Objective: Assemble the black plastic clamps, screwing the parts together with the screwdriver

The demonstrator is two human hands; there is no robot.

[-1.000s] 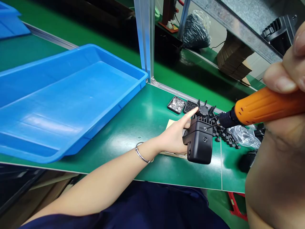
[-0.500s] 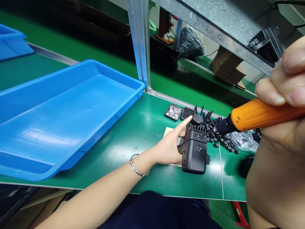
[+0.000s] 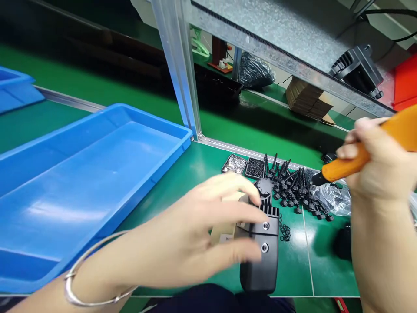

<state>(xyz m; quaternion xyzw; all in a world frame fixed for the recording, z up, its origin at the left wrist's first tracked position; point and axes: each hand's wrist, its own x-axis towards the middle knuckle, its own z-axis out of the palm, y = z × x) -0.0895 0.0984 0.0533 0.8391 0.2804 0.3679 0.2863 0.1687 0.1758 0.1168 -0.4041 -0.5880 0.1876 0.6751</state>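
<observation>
My left hand (image 3: pixel 195 234), blurred by motion and with a metal bangle on the wrist, grips the left side of a black finned housing (image 3: pixel 263 261) near the front edge of the green bench. Two screw heads show on the housing's top face. A tan cardboard piece (image 3: pixel 224 232) lies under my fingers. My right hand (image 3: pixel 378 174) holds an orange electric screwdriver (image 3: pixel 342 167) up at the right. Its dark tip points left over a pile of long black screws (image 3: pixel 293 187), well clear of the housing.
A large blue tray (image 3: pixel 146 118) fills the left of the bench. Two small square dishes of fasteners (image 3: pixel 233 164) sit behind the housing, with small black rings (image 3: pixel 286 232) beside it. A crinkled plastic bag (image 3: pixel 332 198) lies at the right. An aluminium post (image 3: pixel 176 74) rises behind.
The housing has come nearer to me in my left hand. The screwdriver tip has lifted off it and drawn back to the right.
</observation>
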